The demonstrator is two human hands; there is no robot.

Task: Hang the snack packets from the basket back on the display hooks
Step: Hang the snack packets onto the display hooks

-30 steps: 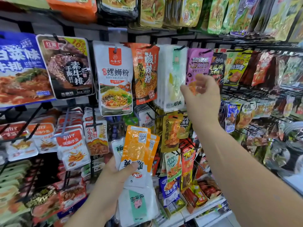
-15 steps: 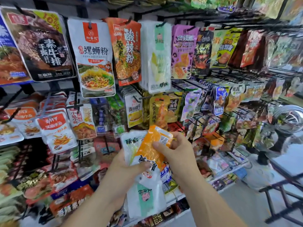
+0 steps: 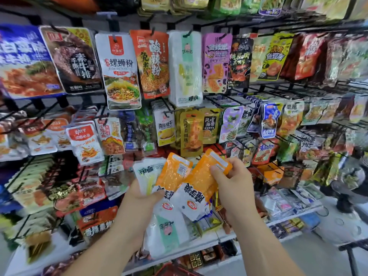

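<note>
Head cam: left hand (image 3: 142, 198) grips a bunch of packets, an orange packet (image 3: 175, 174) and a white packet (image 3: 146, 173), held low in front of the rack (image 3: 239, 97). The right hand (image 3: 235, 184) pinches a second orange packet (image 3: 203, 176) by its top end, overlapping the bunch; basket (image 3: 171, 269) rim peeks in at the bottom

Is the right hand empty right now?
No, the right hand pinches the upper end of an orange packet, next to the other packets gripped in the left hand.
</note>
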